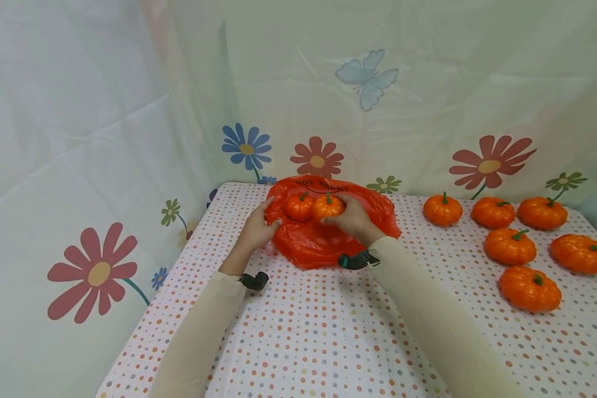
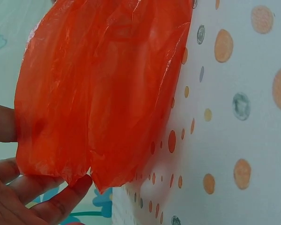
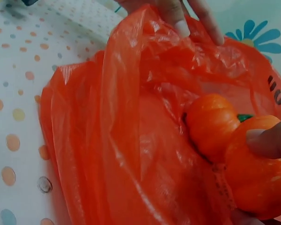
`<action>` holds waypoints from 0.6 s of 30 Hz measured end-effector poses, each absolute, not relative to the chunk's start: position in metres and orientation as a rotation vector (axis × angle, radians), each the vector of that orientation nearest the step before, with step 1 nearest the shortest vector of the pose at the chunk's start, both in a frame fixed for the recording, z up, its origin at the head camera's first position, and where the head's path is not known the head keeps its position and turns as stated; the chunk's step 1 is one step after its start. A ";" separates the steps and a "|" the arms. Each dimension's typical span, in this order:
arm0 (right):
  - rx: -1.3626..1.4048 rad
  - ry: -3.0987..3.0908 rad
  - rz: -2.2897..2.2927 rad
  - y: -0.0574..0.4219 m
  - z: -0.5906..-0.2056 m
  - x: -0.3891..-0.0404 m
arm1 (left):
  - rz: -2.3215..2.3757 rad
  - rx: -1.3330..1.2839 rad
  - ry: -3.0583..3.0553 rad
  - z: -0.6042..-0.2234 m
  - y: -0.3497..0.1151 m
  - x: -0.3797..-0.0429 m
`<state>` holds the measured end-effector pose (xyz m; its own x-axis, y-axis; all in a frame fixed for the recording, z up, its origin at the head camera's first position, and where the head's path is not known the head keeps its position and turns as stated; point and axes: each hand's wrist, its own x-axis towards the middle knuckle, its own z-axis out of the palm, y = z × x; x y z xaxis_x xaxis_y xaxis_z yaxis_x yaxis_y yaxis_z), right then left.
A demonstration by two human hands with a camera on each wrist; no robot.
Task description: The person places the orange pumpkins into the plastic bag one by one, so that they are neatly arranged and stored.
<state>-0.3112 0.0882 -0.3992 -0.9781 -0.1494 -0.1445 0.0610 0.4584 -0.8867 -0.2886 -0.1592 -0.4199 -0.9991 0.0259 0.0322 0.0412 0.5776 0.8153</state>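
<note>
A red plastic bag with dark print lies spread at the table's far side, its mouth held apart. My left hand pinches the bag's left edge; in the left wrist view, its fingers show against the outside of the film. My right hand grips a small orange pumpkin with a green stem inside the bag, the thumb on its front in the right wrist view. Touching it on the left is a second pumpkin, also in the bag.
Several more orange pumpkins stand on the right of the table, the nearest to the bag being one upright pumpkin. A dotted cloth covers the table. Flower-printed curtains hang behind and to the left.
</note>
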 end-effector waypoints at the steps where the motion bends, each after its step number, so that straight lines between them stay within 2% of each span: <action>1: -0.065 2.494 -1.561 0.088 -0.401 -0.313 | -1.435 -0.059 -2.775 -0.420 -0.159 -0.289; 8: 0.016 2.483 -1.689 0.088 -0.413 -0.322 | -1.418 -0.063 -2.777 -0.420 -0.158 -0.288; 18: 0.043 2.550 -1.608 0.086 -0.421 -0.332 | -1.411 -0.056 -2.784 -0.417 -0.158 -0.288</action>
<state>-0.3316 0.0862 -0.4208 -0.9916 -0.0431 -0.1219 0.0914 0.4333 -0.8966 -0.2876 -0.1583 -0.4171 -0.9992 0.0229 0.0342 0.0411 0.5910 0.8056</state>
